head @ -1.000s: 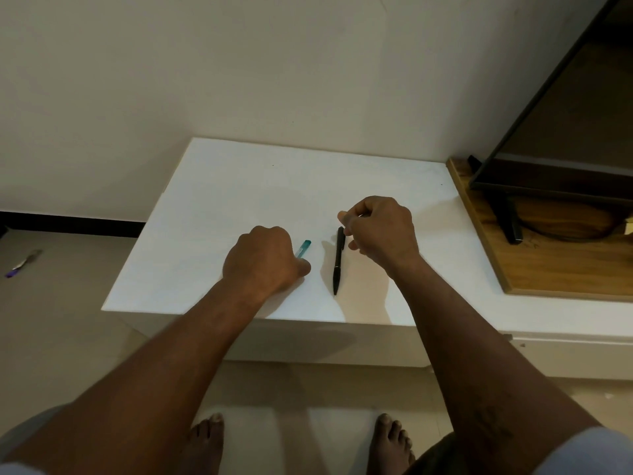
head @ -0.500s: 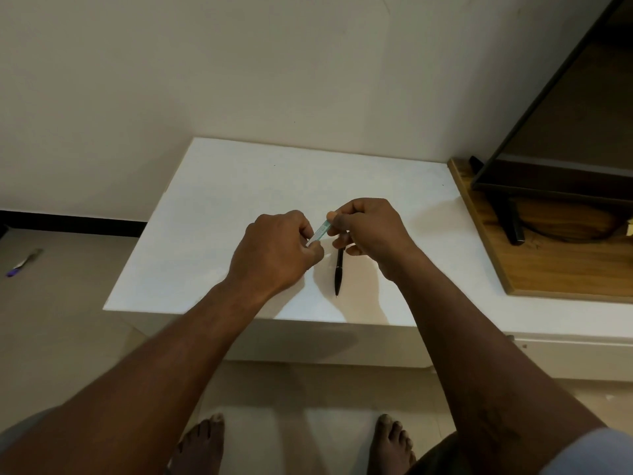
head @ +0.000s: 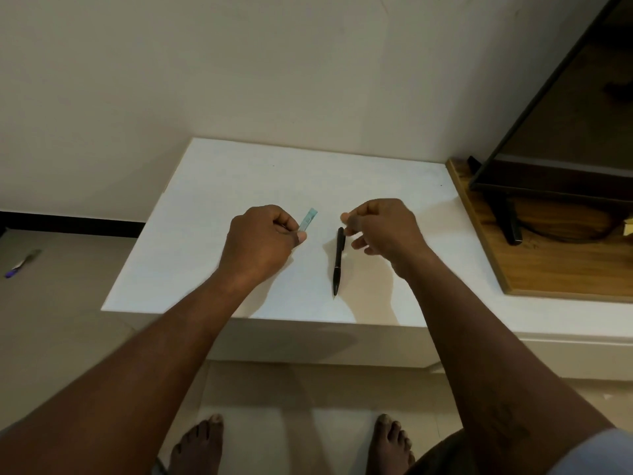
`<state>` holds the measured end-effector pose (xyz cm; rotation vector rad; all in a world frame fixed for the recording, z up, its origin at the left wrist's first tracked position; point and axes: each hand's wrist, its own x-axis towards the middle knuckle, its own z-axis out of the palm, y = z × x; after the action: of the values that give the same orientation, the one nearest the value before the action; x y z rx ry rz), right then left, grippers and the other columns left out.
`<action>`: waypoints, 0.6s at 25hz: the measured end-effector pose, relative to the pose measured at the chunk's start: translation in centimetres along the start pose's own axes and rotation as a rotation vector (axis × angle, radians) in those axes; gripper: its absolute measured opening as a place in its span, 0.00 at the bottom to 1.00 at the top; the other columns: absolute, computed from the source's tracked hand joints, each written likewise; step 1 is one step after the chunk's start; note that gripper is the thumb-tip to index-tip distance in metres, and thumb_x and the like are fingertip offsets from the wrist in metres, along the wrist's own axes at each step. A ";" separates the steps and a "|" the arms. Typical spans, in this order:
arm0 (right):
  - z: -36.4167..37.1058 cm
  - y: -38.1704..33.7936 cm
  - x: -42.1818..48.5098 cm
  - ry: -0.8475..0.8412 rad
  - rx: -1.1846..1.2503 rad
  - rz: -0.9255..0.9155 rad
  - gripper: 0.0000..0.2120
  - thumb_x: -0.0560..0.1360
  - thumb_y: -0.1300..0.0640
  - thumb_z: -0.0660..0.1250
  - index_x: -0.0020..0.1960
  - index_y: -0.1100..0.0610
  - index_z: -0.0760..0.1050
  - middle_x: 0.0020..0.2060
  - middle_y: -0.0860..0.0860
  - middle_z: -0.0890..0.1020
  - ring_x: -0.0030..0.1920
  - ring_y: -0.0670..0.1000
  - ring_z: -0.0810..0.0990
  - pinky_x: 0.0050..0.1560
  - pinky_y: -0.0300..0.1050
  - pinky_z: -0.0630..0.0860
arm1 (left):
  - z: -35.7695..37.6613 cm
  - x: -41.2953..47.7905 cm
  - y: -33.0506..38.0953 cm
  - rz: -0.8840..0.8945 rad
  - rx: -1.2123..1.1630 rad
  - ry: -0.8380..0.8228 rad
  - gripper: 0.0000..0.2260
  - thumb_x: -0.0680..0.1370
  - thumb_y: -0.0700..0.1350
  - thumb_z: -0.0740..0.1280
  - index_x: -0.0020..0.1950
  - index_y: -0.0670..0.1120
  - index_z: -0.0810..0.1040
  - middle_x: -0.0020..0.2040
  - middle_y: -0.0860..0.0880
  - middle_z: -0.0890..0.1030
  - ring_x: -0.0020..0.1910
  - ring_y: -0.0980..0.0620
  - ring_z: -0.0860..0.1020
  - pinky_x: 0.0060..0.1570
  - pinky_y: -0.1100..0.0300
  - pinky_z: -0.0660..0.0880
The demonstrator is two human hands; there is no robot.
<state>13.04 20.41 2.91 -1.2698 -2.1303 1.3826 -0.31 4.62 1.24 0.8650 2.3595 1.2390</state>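
Your left hand point(head: 263, 241) grips the teal pen point(head: 308, 219), whose free end points at the worktop's point(head: 212, 186) far edge. The black pen point(head: 338, 260) lies pointing toward the near edge, its top just under your right hand point(head: 387, 231), the nearer one. Its fingers point(head: 354, 222) are curled, and I cannot tell whether they pinch anything.

A living room in a home.
A TV point(head: 565, 125) stands on a wooden board point(head: 548, 269) at the right end of a low white desk point(head: 222, 186) against a plain wall point(head: 205, 63) with dark skirting point(head: 68, 222). Bare feet point(head: 197, 443) stand on the tiled floor point(head: 51, 337), and a pen point(head: 22, 264) lies on it at left.
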 end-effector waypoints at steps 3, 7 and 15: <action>2.4 0.4 -0.4 -0.106 -0.215 -0.040 0.06 0.76 0.53 0.77 0.42 0.54 0.86 0.36 0.46 0.88 0.33 0.46 0.87 0.36 0.42 0.81 | -0.2 0.3 0.0 -0.065 -0.065 0.017 0.04 0.75 0.45 0.77 0.45 0.47 0.84 0.41 0.49 0.87 0.39 0.49 0.86 0.49 0.48 0.84; 2.6 -0.2 0.0 0.047 -0.109 -0.087 0.06 0.77 0.54 0.74 0.43 0.53 0.86 0.37 0.46 0.88 0.35 0.50 0.88 0.42 0.46 0.83 | -0.1 -0.1 0.1 -0.081 -0.074 -0.013 0.03 0.75 0.43 0.77 0.46 0.47 0.84 0.40 0.49 0.87 0.36 0.51 0.86 0.48 0.50 0.85; 2.3 -0.5 -0.6 -0.209 0.129 -0.038 0.07 0.78 0.49 0.76 0.51 0.53 0.86 0.43 0.47 0.90 0.38 0.44 0.88 0.36 0.39 0.78 | -0.2 -0.2 0.4 -0.148 -0.265 -0.114 0.04 0.75 0.39 0.76 0.49 0.44 0.84 0.44 0.45 0.87 0.42 0.47 0.87 0.51 0.48 0.85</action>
<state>11.61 18.52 2.29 -1.0719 -2.1438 1.6712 -0.18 4.55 1.70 0.6459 2.0704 1.3632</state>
